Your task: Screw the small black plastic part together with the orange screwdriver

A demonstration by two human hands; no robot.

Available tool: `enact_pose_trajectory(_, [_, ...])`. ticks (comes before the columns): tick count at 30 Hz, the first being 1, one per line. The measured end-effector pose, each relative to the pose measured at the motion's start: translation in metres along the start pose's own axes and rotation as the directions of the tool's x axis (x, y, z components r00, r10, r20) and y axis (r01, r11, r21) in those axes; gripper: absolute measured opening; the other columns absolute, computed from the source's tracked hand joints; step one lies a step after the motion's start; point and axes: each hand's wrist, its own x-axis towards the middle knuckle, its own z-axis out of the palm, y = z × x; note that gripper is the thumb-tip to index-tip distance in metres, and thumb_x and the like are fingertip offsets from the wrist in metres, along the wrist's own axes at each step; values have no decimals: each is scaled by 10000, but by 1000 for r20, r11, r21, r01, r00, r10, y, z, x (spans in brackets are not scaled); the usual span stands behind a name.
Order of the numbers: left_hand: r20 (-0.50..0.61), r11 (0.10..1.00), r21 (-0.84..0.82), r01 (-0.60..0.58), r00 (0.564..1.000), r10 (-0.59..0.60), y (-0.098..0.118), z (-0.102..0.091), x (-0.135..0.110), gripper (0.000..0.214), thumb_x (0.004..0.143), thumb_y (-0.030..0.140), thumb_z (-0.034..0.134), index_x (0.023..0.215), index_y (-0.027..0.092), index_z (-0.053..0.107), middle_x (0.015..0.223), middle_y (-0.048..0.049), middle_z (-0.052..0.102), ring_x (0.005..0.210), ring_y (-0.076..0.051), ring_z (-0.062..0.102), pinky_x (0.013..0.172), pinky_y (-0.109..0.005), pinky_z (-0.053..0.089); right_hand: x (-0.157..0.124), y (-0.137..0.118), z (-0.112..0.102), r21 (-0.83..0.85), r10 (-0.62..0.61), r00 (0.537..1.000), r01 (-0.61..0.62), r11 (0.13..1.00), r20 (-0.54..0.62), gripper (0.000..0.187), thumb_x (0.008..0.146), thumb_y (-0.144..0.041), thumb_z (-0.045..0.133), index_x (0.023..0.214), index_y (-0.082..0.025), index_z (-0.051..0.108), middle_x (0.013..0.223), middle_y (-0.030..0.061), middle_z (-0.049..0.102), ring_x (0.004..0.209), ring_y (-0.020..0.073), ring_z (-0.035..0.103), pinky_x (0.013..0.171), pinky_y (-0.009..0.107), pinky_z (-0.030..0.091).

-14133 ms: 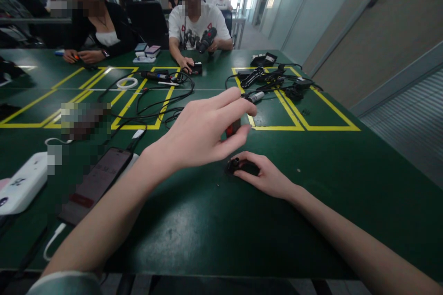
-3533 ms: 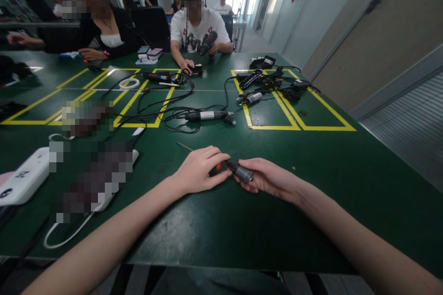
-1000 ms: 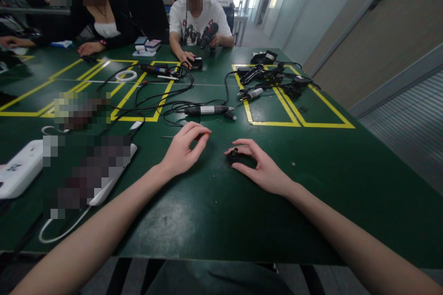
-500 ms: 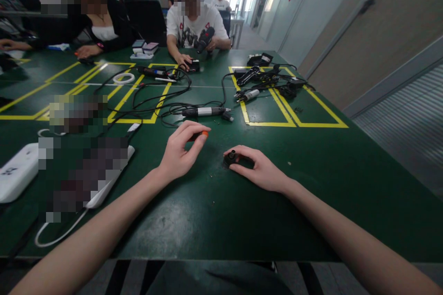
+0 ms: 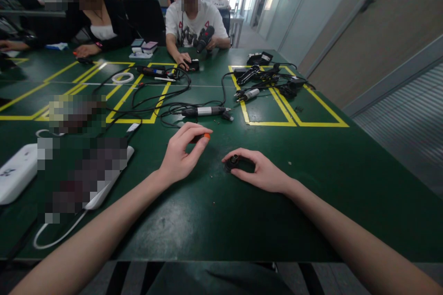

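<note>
My left hand (image 5: 180, 156) is pinched around a small dark piece with an orange end (image 5: 206, 136), raised a little above the green tabletop. Most of that piece is hidden by my fingers. To the right, my right hand (image 5: 266, 171) grips a small black part with a round base and a short tube on top (image 5: 231, 164) between thumb and fingers. The tube's open end tilts towards me. A gap separates the two held pieces.
Beyond my hands lies a silver-and-black pen-shaped tool (image 5: 206, 111) with black cables. More tools and cords (image 5: 256, 78) lie among yellow tape lines. White power strips (image 5: 20, 173) stand at the left. Across the table a person (image 5: 199, 23) holds a dark tool.
The black part in my right hand has tipped, so its tube's opening faces me more. My left hand has shifted slightly right and down with the orange-ended piece.
</note>
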Motion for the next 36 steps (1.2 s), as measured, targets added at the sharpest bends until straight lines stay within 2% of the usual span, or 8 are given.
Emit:
enact_pose_trajectory(6, [-118,978,-190,90,986,-114,5,2,4,192,1042,349,596,1082,191,696,994,-66,733,848,-158,670,736,-282,538,-2,8,-1,41,-78,996,76,996,42,317,872,-159,655,1182,-207,696,1173,76,768,1094,220,735,1019,424,599])
enact_pose_trajectory(9, [-204,922,-383,56,968,-143,11,3,12,172,1029,382,638,1074,217,627,968,-37,735,799,-131,680,731,-267,555,-3,11,1,129,-48,998,44,991,28,389,868,-146,667,1248,-224,629,1231,81,753,1153,216,740,1079,449,584])
enact_pose_trajectory(12, [-240,866,-497,51,951,-194,20,1,23,252,992,435,697,1025,251,528,893,5,717,703,-119,655,629,-250,536,-4,11,3,150,-41,999,42,988,-9,356,884,-137,646,1223,-232,592,1225,82,753,1174,217,738,1117,471,559])
enact_pose_trajectory(14, [-213,812,-575,98,941,-264,29,-3,32,324,956,475,736,983,265,490,822,39,667,598,-103,584,536,-236,482,-3,10,5,114,-65,997,68,991,-34,344,884,-124,626,1210,-231,596,1216,82,754,1174,222,730,1111,474,558])
enact_pose_trajectory(17, [-128,707,-685,178,925,-357,44,-9,48,343,916,456,778,923,261,495,793,40,620,597,-104,541,537,-245,469,-1,10,6,40,-73,996,75,996,-59,324,878,-162,675,1193,-227,634,1182,80,755,1117,239,729,1045,464,592])
enact_pose_trajectory(22, [19,584,-763,277,913,-409,63,-8,69,342,1022,500,541,871,201,606,758,-22,567,632,-139,561,584,-294,506,2,11,8,108,-8,993,20,994,-115,246,869,-274,772,1093,-217,687,1105,64,756,1045,230,750,1010,436,630])
enact_pose_trajectory(30, [76,555,-786,270,935,-347,66,5,68,304,997,466,581,848,201,586,764,-6,548,669,-134,557,655,-274,519,0,17,7,210,49,994,-27,977,-96,440,910,-266,731,1345,-234,674,1304,84,773,1231,251,739,1137,486,577])
enact_pose_trajectory(36, [115,502,-820,274,939,-324,70,3,65,251,982,401,594,841,194,590,764,-1,539,677,-125,549,672,-260,519,-1,21,10,231,54,994,-32,972,-91,443,951,-275,704,1391,-242,662,1369,90,748,1279,255,716,1180,508,539])
